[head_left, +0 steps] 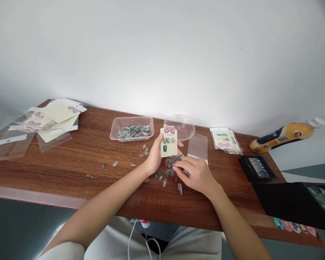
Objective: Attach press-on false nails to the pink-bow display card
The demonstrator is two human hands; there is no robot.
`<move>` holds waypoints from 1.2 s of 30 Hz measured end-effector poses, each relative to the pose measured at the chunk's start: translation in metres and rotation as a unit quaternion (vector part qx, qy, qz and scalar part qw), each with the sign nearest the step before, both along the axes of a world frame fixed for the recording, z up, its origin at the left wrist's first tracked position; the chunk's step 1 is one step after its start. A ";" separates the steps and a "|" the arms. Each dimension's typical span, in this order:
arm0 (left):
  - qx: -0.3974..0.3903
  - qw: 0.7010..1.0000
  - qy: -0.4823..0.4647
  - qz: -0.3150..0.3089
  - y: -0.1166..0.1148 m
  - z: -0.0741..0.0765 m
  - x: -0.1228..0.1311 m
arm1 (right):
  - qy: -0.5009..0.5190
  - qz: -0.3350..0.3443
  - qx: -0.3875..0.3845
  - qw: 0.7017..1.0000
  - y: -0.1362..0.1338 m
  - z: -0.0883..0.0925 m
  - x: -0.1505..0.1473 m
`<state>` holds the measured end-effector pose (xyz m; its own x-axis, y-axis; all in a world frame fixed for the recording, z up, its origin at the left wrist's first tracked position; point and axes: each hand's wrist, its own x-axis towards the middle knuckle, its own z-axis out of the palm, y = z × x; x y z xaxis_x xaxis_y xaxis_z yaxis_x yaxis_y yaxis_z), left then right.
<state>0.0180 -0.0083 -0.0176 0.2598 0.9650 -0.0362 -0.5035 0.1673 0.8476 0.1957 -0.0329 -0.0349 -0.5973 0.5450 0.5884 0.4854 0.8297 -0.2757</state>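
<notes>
Over the desk (pixel 81 155), my left hand (pixel 155 154) gripped a card (pixel 169 144); nearer, my right hand (pixel 196 172) touched nails (pixel 170 161), its grip unclear

Two hands (pixel 196 173), one held card (pixel 172 149), one bottle (pixel 284 136).

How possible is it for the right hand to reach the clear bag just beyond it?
Probably yes: the clear bag lies close to the right hand, and I see nothing standing between them.
</notes>
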 end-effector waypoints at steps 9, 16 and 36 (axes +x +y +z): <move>0.012 0.999 0.009 0.035 0.002 0.006 -0.003 | -0.188 0.005 -0.111 0.976 0.000 -0.014 -0.010; 0.009 0.999 0.005 0.036 0.003 0.003 -0.003 | -0.226 -0.038 -0.120 0.966 -0.003 -0.021 -0.017; 0.019 0.999 0.021 0.031 0.001 0.008 -0.002 | -0.202 -0.028 -0.125 0.971 -0.003 -0.025 -0.020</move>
